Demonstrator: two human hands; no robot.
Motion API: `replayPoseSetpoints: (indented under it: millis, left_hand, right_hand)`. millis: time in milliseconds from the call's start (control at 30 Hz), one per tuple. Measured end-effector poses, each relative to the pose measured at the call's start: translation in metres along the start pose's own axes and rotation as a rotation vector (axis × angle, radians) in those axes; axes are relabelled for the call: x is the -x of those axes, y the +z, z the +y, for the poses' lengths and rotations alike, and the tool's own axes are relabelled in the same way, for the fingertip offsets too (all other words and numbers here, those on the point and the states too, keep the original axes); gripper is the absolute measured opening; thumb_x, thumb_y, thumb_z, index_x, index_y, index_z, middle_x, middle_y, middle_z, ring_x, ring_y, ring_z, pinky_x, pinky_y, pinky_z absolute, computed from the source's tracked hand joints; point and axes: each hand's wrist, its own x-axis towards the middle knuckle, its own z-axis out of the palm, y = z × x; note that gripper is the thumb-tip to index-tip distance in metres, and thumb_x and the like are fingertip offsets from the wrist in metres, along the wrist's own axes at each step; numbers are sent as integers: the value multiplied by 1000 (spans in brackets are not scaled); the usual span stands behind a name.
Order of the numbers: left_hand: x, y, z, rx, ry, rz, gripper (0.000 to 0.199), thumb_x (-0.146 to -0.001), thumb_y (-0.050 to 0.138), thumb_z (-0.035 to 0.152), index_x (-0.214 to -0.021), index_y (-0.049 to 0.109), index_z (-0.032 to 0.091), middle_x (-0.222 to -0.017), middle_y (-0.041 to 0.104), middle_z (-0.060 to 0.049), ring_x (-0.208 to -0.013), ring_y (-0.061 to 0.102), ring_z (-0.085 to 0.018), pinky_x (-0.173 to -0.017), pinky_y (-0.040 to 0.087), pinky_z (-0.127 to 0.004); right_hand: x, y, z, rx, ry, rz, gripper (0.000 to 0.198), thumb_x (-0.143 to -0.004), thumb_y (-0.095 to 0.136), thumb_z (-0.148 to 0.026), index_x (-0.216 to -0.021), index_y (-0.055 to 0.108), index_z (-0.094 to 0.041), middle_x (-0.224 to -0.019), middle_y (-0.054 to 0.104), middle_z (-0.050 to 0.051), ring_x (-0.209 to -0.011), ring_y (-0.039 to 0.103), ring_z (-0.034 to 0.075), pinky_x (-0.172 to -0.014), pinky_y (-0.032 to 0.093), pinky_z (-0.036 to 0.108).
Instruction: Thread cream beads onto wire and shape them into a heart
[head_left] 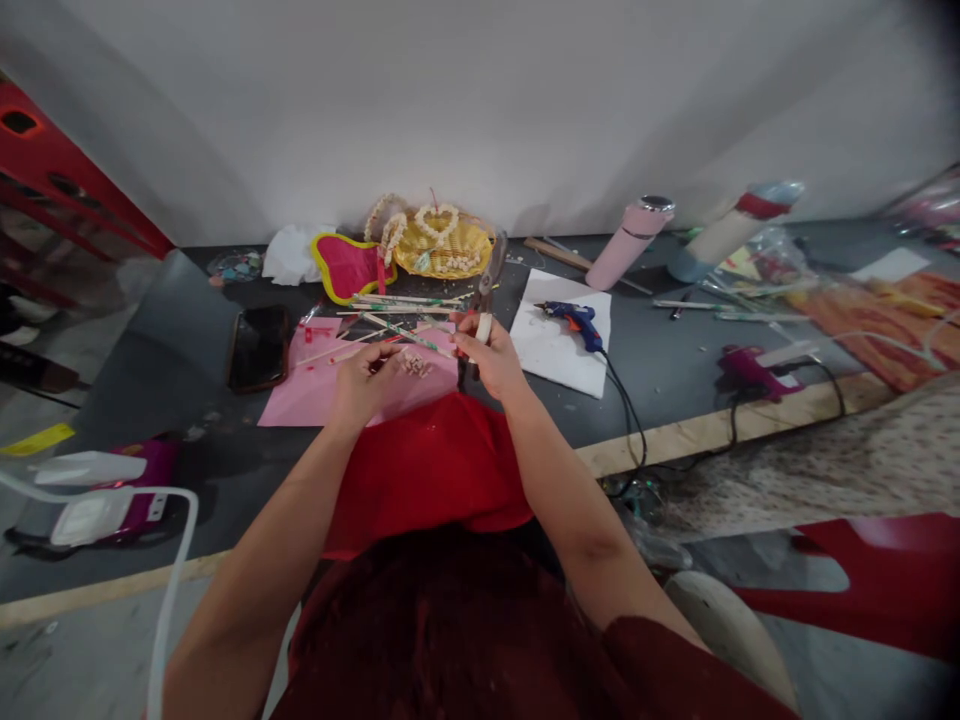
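Note:
My left hand is low over a pink sheet, its thumb and fingers pinched together. What they pinch, if anything, is too small to make out. Right beside its fingertips lies a pile of small pale pieces. My right hand is closed around a small cream-coloured piece, whose kind I cannot make out. Thin sticks with green printed wrapping lie across the sheet between and beyond both hands. Pliers rest just past my right hand.
A yellow basket holds a beaded heart and loose pieces. A blue glue gun lies on a white board, its cord running over the front edge. Also on the table are a phone, a pink bottle and purple power strips.

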Motion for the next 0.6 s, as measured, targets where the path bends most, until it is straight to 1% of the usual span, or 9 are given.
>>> replayPoseSetpoints:
  millis: [33, 67, 133, 200, 233, 333, 433, 500, 600]
  left_hand:
    - [0, -1, 1, 13, -7, 25, 22, -80, 64, 37, -89, 71, 18, -74, 66, -1, -62, 54, -11, -58, 42, -22]
    - [-1, -2, 1, 34, -11, 52, 21, -80, 65, 37, -89, 71, 18, -72, 65, 0, -60, 52, -10, -56, 41, -22]
    - [-2, -4, 2, 97, -17, 107, 19, -79, 66, 35, -88, 69, 18, -70, 61, 1, -58, 49, -9, -55, 39, -21]
    - [-4, -6, 3, 189, -32, 147, 17, -78, 67, 33, -87, 68, 18, -69, 59, 2, -58, 48, -8, -54, 38, -20]
    - [-5, -7, 3, 239, -42, 161, 17, -78, 67, 33, -87, 68, 19, -69, 58, 2, -57, 47, -8, -53, 37, -20]
    - [-7, -10, 3, 364, -68, 187, 16, -77, 68, 34, -85, 66, 19, -66, 55, 3, -53, 43, -7, -48, 34, -20]
    - [-8, -10, 3, 446, -85, 202, 18, -76, 69, 36, -83, 65, 19, -66, 54, 2, -51, 40, -6, -46, 30, -20]
    - [-9, -11, 3, 479, -86, 220, 19, -75, 71, 35, -82, 65, 19, -65, 54, 2, -50, 40, -6, -45, 29, -20]
    - [-9, -11, 1, 498, -69, 255, 18, -76, 71, 35, -82, 65, 19, -61, 52, 3, -49, 39, -6, -45, 29, -20]
  right_hand:
    - [1, -1, 0, 135, -45, -7, 24, -80, 62, -36, -99, 57, -24, -126, 60, 4, -96, 61, 17, -84, 54, 36]
    - [1, -2, -1, 295, -94, -21, 28, -82, 57, -30, -109, 57, -24, -132, 57, 5, -105, 59, 19, -91, 51, 38]
    - [3, -3, -3, 634, -173, -75, 43, -82, 49, -20, -124, 55, -24, -142, 49, 7, -124, 49, 23, -103, 43, 43]
    - [6, 0, -5, 909, -202, -151, 51, -80, 47, -14, -130, 54, -23, -152, 37, 7, -135, 38, 27, -107, 39, 47]
    - [8, 2, -6, 1004, -203, -185, 52, -79, 48, -14, -130, 54, -23, -155, 32, 6, -136, 36, 29, -106, 39, 49]
    - [13, 10, -7, 1164, -185, -281, 53, -78, 50, -15, -131, 53, -23, -160, 22, 6, -136, 33, 33, -101, 41, 54]
    - [15, 14, -6, 1230, -166, -362, 53, -78, 50, -15, -130, 53, -23, -162, 18, 6, -138, 30, 34, -102, 39, 56]
    - [15, 14, -6, 1253, -152, -387, 52, -78, 50, -15, -130, 52, -23, -162, 15, 6, -139, 28, 35, -102, 39, 56]
    - [14, 13, -6, 1274, -136, -390, 55, -77, 50, -15, -131, 52, -22, -163, 12, 7, -140, 27, 36, -103, 38, 57]
